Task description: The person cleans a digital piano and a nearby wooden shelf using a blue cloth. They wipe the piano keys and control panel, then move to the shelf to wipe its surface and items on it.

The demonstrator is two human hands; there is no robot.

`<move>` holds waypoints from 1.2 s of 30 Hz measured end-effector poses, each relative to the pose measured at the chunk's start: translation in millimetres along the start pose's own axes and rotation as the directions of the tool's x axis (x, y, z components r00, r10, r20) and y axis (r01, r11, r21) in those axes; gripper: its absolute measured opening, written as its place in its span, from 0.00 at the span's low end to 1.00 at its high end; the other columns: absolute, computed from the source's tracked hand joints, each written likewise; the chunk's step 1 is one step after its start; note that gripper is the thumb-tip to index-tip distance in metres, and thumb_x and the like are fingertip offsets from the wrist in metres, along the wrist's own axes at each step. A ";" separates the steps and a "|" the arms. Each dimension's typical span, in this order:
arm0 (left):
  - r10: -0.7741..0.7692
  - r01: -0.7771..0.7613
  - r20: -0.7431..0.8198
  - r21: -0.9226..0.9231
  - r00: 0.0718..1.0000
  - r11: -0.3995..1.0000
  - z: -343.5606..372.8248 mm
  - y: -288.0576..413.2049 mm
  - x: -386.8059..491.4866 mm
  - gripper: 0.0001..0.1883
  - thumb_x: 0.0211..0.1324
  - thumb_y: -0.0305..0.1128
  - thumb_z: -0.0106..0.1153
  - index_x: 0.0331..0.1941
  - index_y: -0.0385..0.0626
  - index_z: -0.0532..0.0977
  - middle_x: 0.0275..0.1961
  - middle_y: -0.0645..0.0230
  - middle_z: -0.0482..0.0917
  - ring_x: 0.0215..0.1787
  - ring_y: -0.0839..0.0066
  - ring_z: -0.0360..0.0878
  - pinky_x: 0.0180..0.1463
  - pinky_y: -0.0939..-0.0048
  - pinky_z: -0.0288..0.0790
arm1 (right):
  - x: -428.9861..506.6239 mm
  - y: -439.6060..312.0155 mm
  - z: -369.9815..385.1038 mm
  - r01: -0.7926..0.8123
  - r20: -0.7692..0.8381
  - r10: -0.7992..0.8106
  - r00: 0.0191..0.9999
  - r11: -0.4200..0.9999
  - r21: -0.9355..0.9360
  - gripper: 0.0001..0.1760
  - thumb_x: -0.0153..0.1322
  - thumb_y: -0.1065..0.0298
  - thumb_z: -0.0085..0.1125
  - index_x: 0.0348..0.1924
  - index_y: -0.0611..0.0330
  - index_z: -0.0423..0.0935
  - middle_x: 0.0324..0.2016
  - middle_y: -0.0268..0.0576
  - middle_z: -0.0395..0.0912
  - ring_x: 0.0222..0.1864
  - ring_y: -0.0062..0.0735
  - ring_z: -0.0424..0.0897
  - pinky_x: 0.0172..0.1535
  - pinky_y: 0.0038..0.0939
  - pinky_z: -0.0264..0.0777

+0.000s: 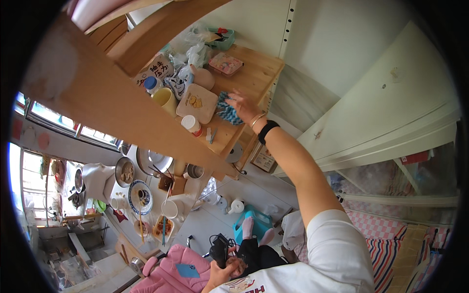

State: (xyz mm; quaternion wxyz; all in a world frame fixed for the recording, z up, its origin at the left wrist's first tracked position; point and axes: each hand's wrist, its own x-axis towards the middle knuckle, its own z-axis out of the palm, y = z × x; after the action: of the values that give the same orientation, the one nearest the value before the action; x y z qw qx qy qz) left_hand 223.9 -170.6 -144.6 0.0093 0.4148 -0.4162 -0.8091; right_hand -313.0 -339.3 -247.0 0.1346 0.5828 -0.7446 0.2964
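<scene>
My right hand (242,104) reaches out to a wooden shelf, its fingers gripping a blue and black knitted cloth (230,111) that lies on the boards. A beige lidded box with a cartoon bear (198,103) sits just beside the cloth. Close by are a white-capped jar (191,124) and a small grey-blue tool (212,136). Low in the view, my left hand (221,273) is closed around a black corded device (219,252), whose exact kind is unclear. A brownish-pink fuzzy item (237,266) is bunched against that hand.
My socked feet (253,229) rest on a turquoise stool (256,219). A wooden beam (146,121) crosses in front of the shelf (253,73). Below stands a table with dishes, including a blue-rimmed plate (140,197). A pink padded chair (179,269) and a pale cabinet door (384,95) flank me.
</scene>
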 end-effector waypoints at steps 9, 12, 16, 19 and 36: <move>-0.131 0.131 -0.035 -0.015 0.991 0.991 4.7 -14.9 27.2 0.28 0.61 0.20 0.62 0.64 0.29 0.66 0.33 0.59 0.82 0.30 0.73 0.82 0.43 0.63 0.80 | 1.8 -26.3 -20.0 0.047 -0.027 -0.052 0.998 0.986 -0.160 0.19 0.68 0.72 0.57 0.52 0.56 0.82 0.51 0.46 0.80 0.59 0.43 0.75 0.62 0.49 0.68; -0.152 0.149 -0.061 -0.059 0.986 0.987 7.9 -21.3 27.2 0.27 0.62 0.20 0.62 0.64 0.29 0.66 0.33 0.59 0.83 0.32 0.73 0.83 0.44 0.62 0.80 | -1.8 14.1 -18.4 0.051 -0.044 -0.054 0.998 0.997 -0.065 0.18 0.71 0.74 0.54 0.54 0.61 0.81 0.55 0.50 0.80 0.62 0.47 0.74 0.65 0.45 0.68; -0.140 0.139 -0.010 -0.061 0.990 0.988 -0.8 -33.6 28.1 0.27 0.62 0.21 0.62 0.64 0.30 0.67 0.34 0.59 0.83 0.35 0.73 0.84 0.46 0.62 0.80 | 16.2 110.8 -30.4 -0.048 -0.162 0.011 0.987 0.973 -0.226 0.17 0.70 0.79 0.50 0.51 0.66 0.80 0.53 0.54 0.80 0.61 0.53 0.74 0.63 0.42 0.71; -0.099 0.102 -0.035 0.069 0.994 0.992 -7.4 -42.0 32.8 0.25 0.62 0.21 0.62 0.63 0.30 0.69 0.35 0.58 0.84 0.36 0.72 0.84 0.47 0.63 0.80 | 34.8 140.6 -30.4 -0.243 -0.159 0.207 0.965 0.935 -0.258 0.19 0.70 0.81 0.48 0.53 0.68 0.78 0.54 0.54 0.78 0.61 0.56 0.74 0.62 0.43 0.71; -0.214 0.204 -0.080 -0.122 0.974 0.971 3.5 -51.1 76.6 0.03 0.62 0.24 0.59 0.39 0.40 0.78 0.29 0.69 0.80 0.27 0.78 0.77 0.30 0.74 0.70 | 114.9 164.8 -26.5 -0.298 0.290 0.423 0.859 0.872 -0.388 0.29 0.78 0.74 0.39 0.74 0.50 0.63 0.76 0.46 0.55 0.78 0.53 0.51 0.77 0.43 0.50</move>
State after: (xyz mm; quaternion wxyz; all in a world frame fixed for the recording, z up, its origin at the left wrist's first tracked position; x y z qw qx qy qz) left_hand 188.1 -162.5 -229.1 -0.0333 0.4920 -0.3229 -0.8078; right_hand -505.6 -390.1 -210.3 0.0304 0.4447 -0.8921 0.0741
